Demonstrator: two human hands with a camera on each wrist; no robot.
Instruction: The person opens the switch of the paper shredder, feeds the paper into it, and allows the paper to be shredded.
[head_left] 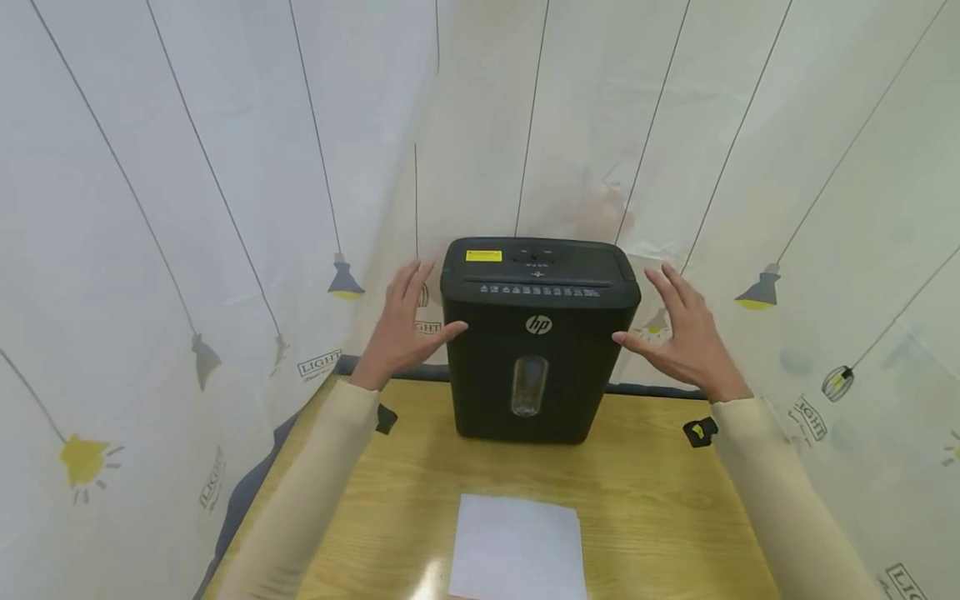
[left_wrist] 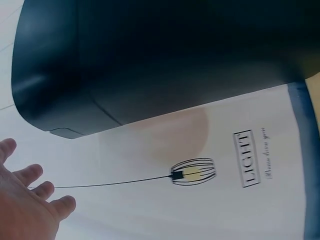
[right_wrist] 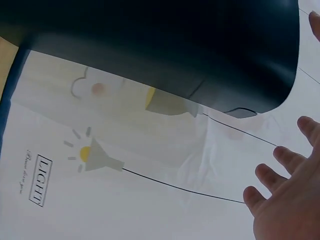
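Observation:
A black HP paper shredder [head_left: 487,367] stands upright on the wooden table, with a yellow sticker on its top and a small clear window in front. My left hand [head_left: 405,325] is beside its upper left side, fingers spread and thumb reaching toward the front face. On the other side my right hand [head_left: 686,337] mirrors it, thumb near the front right edge. Both wrist views show a gap between the fingers and the dark shredder body [left_wrist: 150,55]. In the right wrist view, the right hand [right_wrist: 292,195] has its fingers extended below the shredder's corner.
A stack of white paper [head_left: 517,546] lies on the wooden table [head_left: 660,500] in front of the shredder. Small black objects lie near each wrist, one with a yellow mark [head_left: 701,432]. A lamp-printed curtain [head_left: 480,125] encloses the back and sides.

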